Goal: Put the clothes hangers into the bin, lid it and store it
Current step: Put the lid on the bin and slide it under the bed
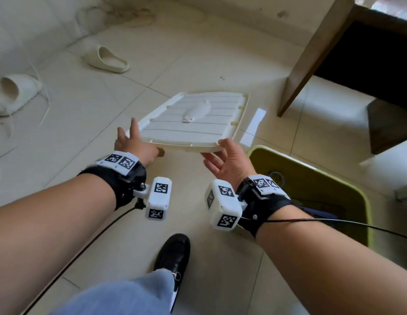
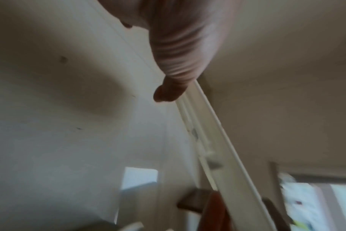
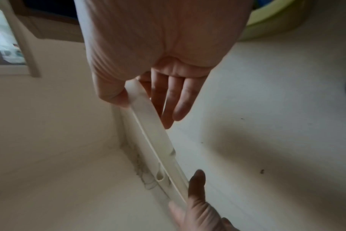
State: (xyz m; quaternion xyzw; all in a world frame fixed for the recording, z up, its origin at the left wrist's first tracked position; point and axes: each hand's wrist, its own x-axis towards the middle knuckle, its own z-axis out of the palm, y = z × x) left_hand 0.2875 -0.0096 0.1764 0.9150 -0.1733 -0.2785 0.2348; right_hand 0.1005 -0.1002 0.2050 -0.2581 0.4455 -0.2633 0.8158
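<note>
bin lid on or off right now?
Off. The lid is held in the air by the left hand and right hand, beside the open green bin.

L hand (image 2: 180, 51) fills top centre, blurred, seen from wrist side; thumb tip (image 2: 164, 93) sits at near end of lid (image 2: 217, 148) edge. Lid's white rim runs diagonally down to lower right, seen edge-on. Another hand (image 2: 215, 212), dark & blurry, at its far end. Pale tiled floor (image 2: 69, 125) on left, bright window (image 2: 316, 203) lower right.
</note>
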